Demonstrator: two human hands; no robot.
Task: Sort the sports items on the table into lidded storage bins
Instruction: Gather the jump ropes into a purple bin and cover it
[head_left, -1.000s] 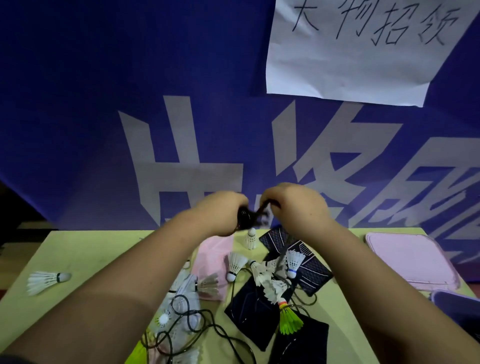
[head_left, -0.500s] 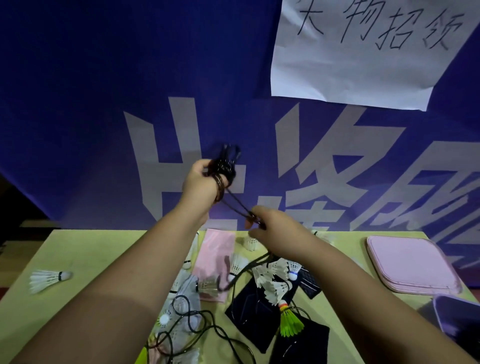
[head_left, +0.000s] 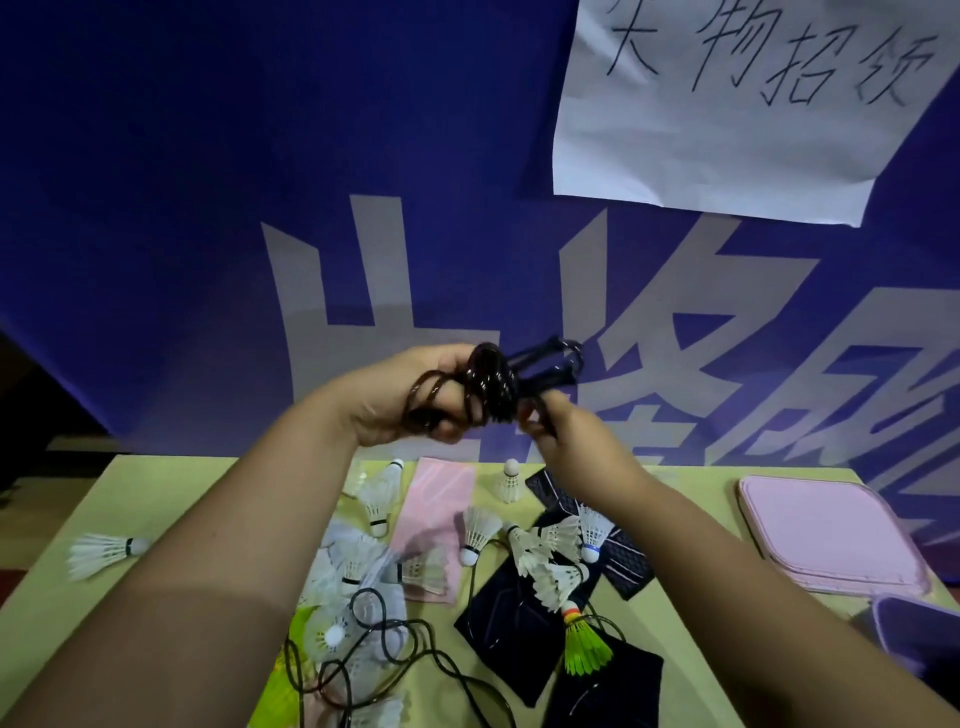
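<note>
Above the table, my left hand (head_left: 410, 397) grips a coiled bundle of dark skipping rope (head_left: 488, 384), with loops wound around its fingers. My right hand (head_left: 563, 441) pinches a strand of that rope just right of the bundle. Below them on the yellow-green table (head_left: 156, 499) lie several white shuttlecocks (head_left: 475, 532), one green shuttlecock (head_left: 584, 649), a pink cloth (head_left: 439, 499), dark cloth pieces (head_left: 511, 623) and a second loose black rope (head_left: 384, 660).
A pink bin lid (head_left: 826, 535) lies at the table's right. A purple bin (head_left: 919, 639) shows at the right edge. One shuttlecock (head_left: 101, 553) lies apart at the left. A blue banner (head_left: 260, 208) with a white paper sign (head_left: 727, 104) hangs behind the table.
My left hand came down from its raised position and now holds the rope bundle lower. My right hand rose to meet it, and more rope is wound on the bundle.
</note>
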